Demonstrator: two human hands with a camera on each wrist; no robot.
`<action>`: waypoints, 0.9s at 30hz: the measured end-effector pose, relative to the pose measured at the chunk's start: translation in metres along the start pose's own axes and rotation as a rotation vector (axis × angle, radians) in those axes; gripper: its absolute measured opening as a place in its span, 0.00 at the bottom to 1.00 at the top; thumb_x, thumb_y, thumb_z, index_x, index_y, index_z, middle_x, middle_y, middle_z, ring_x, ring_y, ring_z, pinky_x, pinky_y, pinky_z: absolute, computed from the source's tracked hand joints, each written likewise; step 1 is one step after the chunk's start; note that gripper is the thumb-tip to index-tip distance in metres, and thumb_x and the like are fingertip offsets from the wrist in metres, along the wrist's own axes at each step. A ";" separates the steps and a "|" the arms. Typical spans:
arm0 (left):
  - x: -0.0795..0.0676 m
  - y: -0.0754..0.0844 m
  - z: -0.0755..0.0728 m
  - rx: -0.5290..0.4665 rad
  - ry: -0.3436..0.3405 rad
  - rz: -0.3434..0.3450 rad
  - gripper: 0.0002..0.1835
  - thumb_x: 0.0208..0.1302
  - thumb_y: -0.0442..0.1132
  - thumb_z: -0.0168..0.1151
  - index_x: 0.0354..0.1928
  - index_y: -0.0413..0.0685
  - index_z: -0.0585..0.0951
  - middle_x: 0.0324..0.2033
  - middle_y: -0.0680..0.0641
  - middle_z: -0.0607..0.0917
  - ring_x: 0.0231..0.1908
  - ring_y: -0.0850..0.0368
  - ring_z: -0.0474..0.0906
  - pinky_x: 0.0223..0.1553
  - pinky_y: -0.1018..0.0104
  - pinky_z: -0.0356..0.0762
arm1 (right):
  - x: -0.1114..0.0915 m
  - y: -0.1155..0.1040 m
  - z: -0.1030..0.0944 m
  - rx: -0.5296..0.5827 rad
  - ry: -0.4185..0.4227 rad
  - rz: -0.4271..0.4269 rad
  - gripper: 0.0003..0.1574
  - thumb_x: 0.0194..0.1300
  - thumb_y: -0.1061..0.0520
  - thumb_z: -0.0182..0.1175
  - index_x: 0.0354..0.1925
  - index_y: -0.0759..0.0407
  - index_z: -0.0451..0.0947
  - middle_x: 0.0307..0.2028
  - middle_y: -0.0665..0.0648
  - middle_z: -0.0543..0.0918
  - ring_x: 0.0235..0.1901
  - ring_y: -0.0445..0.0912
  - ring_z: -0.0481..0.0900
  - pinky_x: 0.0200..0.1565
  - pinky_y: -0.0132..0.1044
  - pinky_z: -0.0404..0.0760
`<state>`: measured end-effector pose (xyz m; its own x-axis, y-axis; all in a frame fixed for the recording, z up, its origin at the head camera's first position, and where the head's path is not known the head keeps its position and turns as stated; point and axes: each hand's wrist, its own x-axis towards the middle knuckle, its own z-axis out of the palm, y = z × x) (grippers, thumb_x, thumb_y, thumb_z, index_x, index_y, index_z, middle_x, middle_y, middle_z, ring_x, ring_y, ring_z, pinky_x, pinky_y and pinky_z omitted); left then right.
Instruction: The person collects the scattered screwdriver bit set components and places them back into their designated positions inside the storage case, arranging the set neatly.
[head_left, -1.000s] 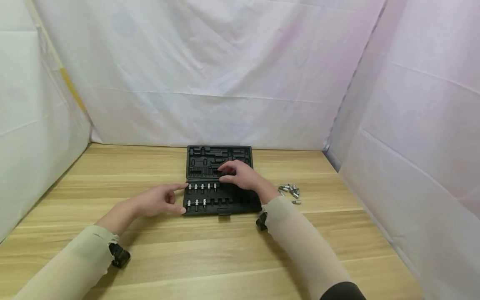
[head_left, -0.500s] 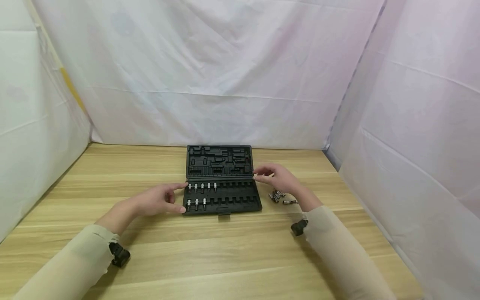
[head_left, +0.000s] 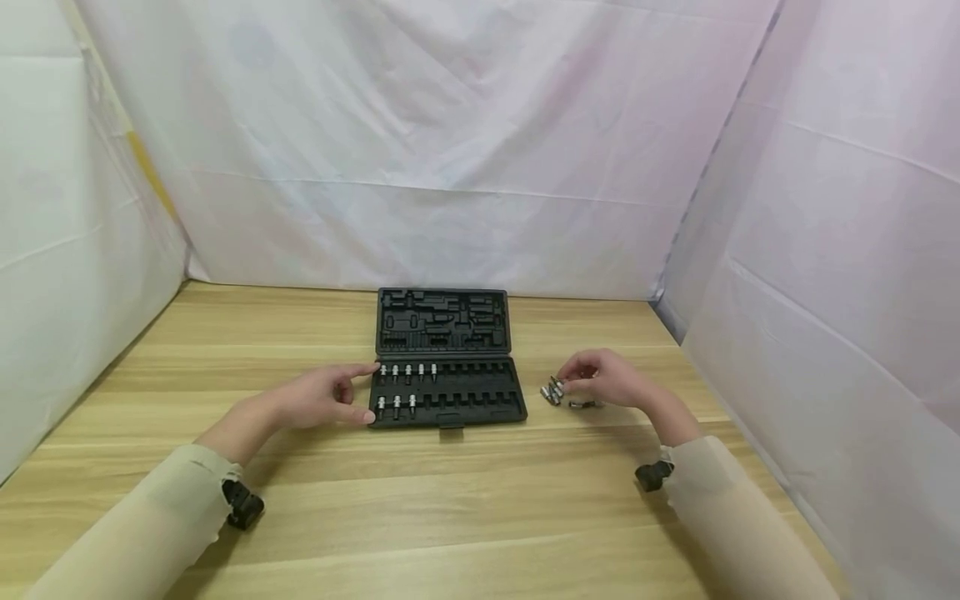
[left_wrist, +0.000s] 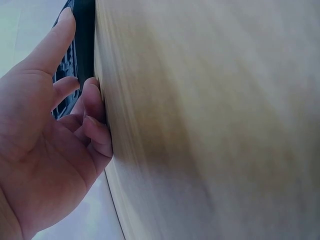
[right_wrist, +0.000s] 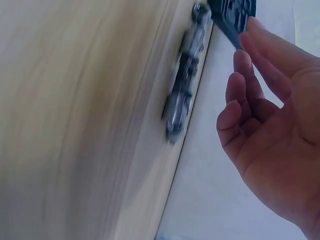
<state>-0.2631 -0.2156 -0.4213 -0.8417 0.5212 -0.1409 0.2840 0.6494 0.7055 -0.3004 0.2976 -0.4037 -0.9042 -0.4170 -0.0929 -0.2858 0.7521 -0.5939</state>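
Observation:
A black plastic socket case [head_left: 480, 384] lies unfolded on the table. Silver bit sockets [head_left: 408, 372] fill the left slots of both rows in its near half; the slots to the right hold none. My left hand [head_left: 311, 398] touches the case's left edge with its thumb and an outstretched finger, its other fingers bent. To the right of the case, my right hand [head_left: 606, 381] hovers over a small heap of loose bit sockets [head_left: 551, 392]. In the right wrist view these loose sockets [right_wrist: 185, 75] appear blurred, apart from the fingers, and nothing shows in the grasp.
The case's lid half [head_left: 442, 321], with moulded hollows, leans toward the back. One more loose socket [head_left: 581, 405] lies just in front of the heap. White cloth walls [head_left: 420, 167] enclose the wooden table [head_left: 450, 508] at the back and sides.
My right hand has moved from above the case, out past its right edge, to the loose sockets. My left hand has stayed at the case's left edge.

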 end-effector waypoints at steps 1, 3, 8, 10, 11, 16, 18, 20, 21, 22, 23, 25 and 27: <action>0.000 0.000 0.000 0.002 0.000 0.000 0.53 0.67 0.54 0.79 0.86 0.47 0.62 0.38 0.48 0.81 0.37 0.53 0.74 0.35 0.66 0.76 | -0.003 0.002 -0.002 0.004 -0.010 0.011 0.12 0.73 0.54 0.74 0.52 0.54 0.91 0.48 0.54 0.91 0.45 0.46 0.82 0.49 0.42 0.82; 0.000 0.001 -0.001 0.003 -0.002 -0.001 0.53 0.67 0.55 0.79 0.87 0.47 0.62 0.38 0.47 0.81 0.38 0.53 0.74 0.35 0.66 0.77 | -0.008 0.005 -0.005 0.008 -0.034 0.033 0.11 0.71 0.55 0.76 0.50 0.54 0.92 0.47 0.54 0.91 0.44 0.46 0.82 0.48 0.41 0.82; 0.000 0.001 -0.001 0.006 -0.001 -0.002 0.53 0.67 0.55 0.79 0.87 0.47 0.62 0.38 0.48 0.81 0.38 0.53 0.74 0.35 0.66 0.77 | -0.015 0.010 -0.007 -0.032 -0.080 0.042 0.09 0.68 0.53 0.78 0.46 0.50 0.92 0.44 0.50 0.90 0.44 0.44 0.82 0.51 0.41 0.82; 0.000 0.001 -0.001 0.006 -0.001 -0.002 0.53 0.67 0.55 0.79 0.86 0.47 0.62 0.38 0.48 0.81 0.38 0.53 0.74 0.35 0.66 0.77 | -0.016 0.011 -0.006 -0.048 -0.088 0.034 0.08 0.68 0.53 0.78 0.45 0.49 0.92 0.43 0.49 0.90 0.44 0.44 0.83 0.51 0.42 0.82; 0.000 0.001 -0.001 0.007 -0.001 -0.002 0.53 0.67 0.55 0.79 0.86 0.47 0.62 0.38 0.48 0.81 0.38 0.53 0.74 0.35 0.66 0.77 | -0.016 0.012 -0.005 -0.052 -0.091 0.032 0.07 0.68 0.53 0.78 0.44 0.49 0.92 0.43 0.49 0.90 0.44 0.44 0.83 0.51 0.42 0.82; 0.000 0.000 0.000 0.007 -0.004 -0.007 0.53 0.67 0.55 0.79 0.87 0.48 0.62 0.38 0.48 0.81 0.38 0.54 0.74 0.36 0.65 0.77 | -0.014 0.013 -0.003 -0.083 -0.098 0.033 0.07 0.68 0.52 0.79 0.44 0.48 0.92 0.43 0.48 0.90 0.43 0.43 0.82 0.50 0.42 0.81; 0.000 0.000 0.000 0.008 -0.005 -0.007 0.53 0.67 0.55 0.79 0.87 0.48 0.62 0.38 0.48 0.81 0.38 0.54 0.74 0.36 0.65 0.77 | -0.013 0.013 -0.002 -0.089 -0.101 0.028 0.07 0.68 0.53 0.79 0.43 0.48 0.92 0.42 0.49 0.90 0.43 0.43 0.82 0.50 0.41 0.82; 0.000 0.001 0.000 0.008 -0.004 -0.008 0.53 0.67 0.55 0.79 0.87 0.48 0.62 0.38 0.48 0.81 0.37 0.54 0.74 0.36 0.65 0.77 | -0.013 0.013 -0.001 -0.085 -0.102 0.024 0.07 0.67 0.54 0.79 0.43 0.50 0.92 0.42 0.49 0.90 0.42 0.43 0.83 0.49 0.39 0.83; 0.000 0.001 0.000 0.009 -0.004 -0.007 0.53 0.67 0.55 0.79 0.87 0.48 0.62 0.38 0.48 0.81 0.37 0.54 0.74 0.36 0.66 0.77 | -0.013 0.013 0.000 -0.083 -0.101 0.024 0.07 0.67 0.54 0.79 0.43 0.50 0.92 0.42 0.49 0.91 0.42 0.42 0.83 0.49 0.38 0.83; 0.000 0.001 0.000 0.010 -0.004 -0.007 0.53 0.67 0.55 0.79 0.87 0.48 0.62 0.38 0.48 0.81 0.37 0.54 0.74 0.36 0.66 0.77 | -0.013 0.013 0.000 -0.083 -0.101 0.024 0.06 0.67 0.54 0.79 0.43 0.50 0.92 0.42 0.49 0.91 0.42 0.42 0.84 0.48 0.38 0.83; 0.000 0.001 -0.001 0.010 -0.004 -0.007 0.53 0.67 0.55 0.79 0.87 0.48 0.62 0.38 0.48 0.81 0.37 0.54 0.74 0.36 0.66 0.77 | -0.012 0.013 0.000 -0.084 -0.101 0.018 0.06 0.67 0.55 0.79 0.42 0.51 0.92 0.42 0.49 0.91 0.42 0.42 0.84 0.48 0.38 0.83; 0.000 0.001 -0.001 0.010 -0.005 -0.009 0.53 0.67 0.55 0.79 0.87 0.48 0.62 0.38 0.48 0.81 0.37 0.54 0.73 0.35 0.66 0.76 | -0.012 0.014 0.001 -0.087 -0.097 0.021 0.06 0.68 0.54 0.79 0.42 0.50 0.92 0.41 0.49 0.91 0.42 0.42 0.84 0.48 0.38 0.83; 0.000 0.002 -0.001 0.008 -0.006 -0.008 0.53 0.67 0.55 0.79 0.87 0.48 0.62 0.38 0.48 0.81 0.37 0.54 0.73 0.35 0.66 0.76 | -0.012 0.014 0.001 -0.082 -0.089 0.025 0.06 0.68 0.54 0.78 0.42 0.50 0.91 0.41 0.48 0.90 0.42 0.42 0.83 0.50 0.39 0.83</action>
<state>-0.2629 -0.2154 -0.4193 -0.8412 0.5193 -0.1508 0.2811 0.6581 0.6985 -0.2938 0.3126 -0.4113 -0.8805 -0.4387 -0.1798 -0.2919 0.8004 -0.5236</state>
